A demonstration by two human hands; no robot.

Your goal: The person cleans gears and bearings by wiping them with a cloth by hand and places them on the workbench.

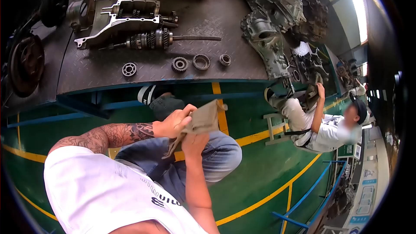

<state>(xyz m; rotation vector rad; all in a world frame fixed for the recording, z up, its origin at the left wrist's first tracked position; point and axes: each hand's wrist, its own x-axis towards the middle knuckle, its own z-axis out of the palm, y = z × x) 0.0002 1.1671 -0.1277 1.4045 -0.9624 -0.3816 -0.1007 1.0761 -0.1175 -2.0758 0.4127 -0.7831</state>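
My left hand (173, 123), on the tattooed arm, grips the upper left side of a tan cloth (205, 119). Just below it, my right hand (195, 144) is closed around the lower part of the same cloth. A loose fold of the cloth hangs down to the left of my right hand. At its upper right edge a small pale round end (224, 107) shows, and I cannot make out what it belongs to. Both hands are above my knees, in front of the bench. On the bench beyond them lie a ball bearing (129, 69), a small gear (180, 64) and two rings (201, 62).
The metal bench (234, 71) carries an open gearbox housing (104, 24), a gear shaft (151, 39) and large castings (273, 4). To the right, a seated co-worker (329, 125) holds a cloth over some part. A blue rail (310, 195) stands at the lower right.
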